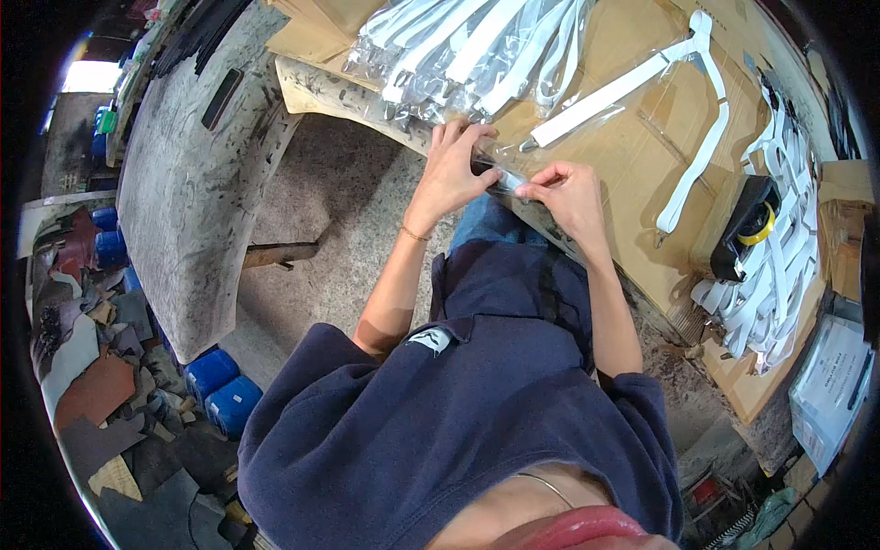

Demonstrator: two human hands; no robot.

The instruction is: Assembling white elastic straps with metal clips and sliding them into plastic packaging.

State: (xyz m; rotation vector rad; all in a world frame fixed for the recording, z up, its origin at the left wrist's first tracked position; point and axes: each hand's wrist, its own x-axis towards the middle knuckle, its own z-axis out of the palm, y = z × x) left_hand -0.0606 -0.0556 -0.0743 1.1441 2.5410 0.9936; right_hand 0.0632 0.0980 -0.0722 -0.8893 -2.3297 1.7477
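Note:
At the near edge of the cardboard-covered table, my left hand (451,170) and my right hand (566,197) pinch a clear plastic bag (510,182) between them. Something pale and shiny shows in the bag, but its kind is too small to tell. My right thumb and fingertips are closed on the bag's right end; my left fingers curl around its other end. Just beyond lies a white pair of suspenders (600,98), its wide strap in clear plastic and its Y-shaped end spread to the right. Several bagged white suspenders (481,55) lie fanned out beyond my left hand.
On the right, a black tape dispenser (733,240) with a yellow ring stands beside a heap of loose white suspenders (779,275). A phone (223,99) rests on the worn table at left. Blue drums (231,403) and scraps (96,390) are on the floor.

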